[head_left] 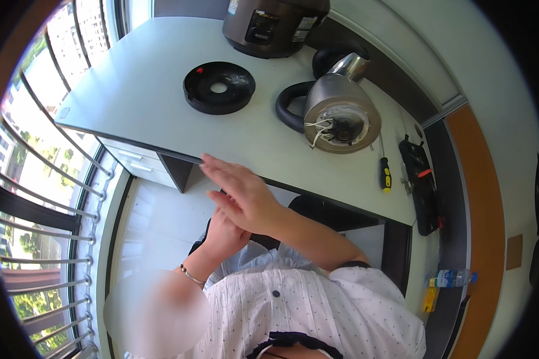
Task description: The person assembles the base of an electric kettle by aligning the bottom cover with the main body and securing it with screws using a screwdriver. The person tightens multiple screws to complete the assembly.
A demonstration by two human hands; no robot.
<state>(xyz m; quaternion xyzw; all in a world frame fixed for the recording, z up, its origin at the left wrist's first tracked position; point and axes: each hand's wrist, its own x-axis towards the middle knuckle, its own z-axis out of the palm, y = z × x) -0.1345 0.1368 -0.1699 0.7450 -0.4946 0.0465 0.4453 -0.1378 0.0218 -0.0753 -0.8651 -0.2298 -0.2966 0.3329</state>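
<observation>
One silver kettle (338,102), open underside (359,122), white wires (322,125), right hand (253,200) flat, left hand (223,234), grip unclear

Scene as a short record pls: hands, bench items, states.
left_hand: left hand, partly hidden behind the right
right_hand: right hand, fingers extended, overlapping the left in view
held: nothing visible
kettle: metal kettle, underside facing camera, white wires exposed
round_part: black disc with central hole, apart from kettle
tool: black-and-yellow screwdriver, right of kettle
appliance: dark brown cooker, far edge
surface: pale table
</observation>
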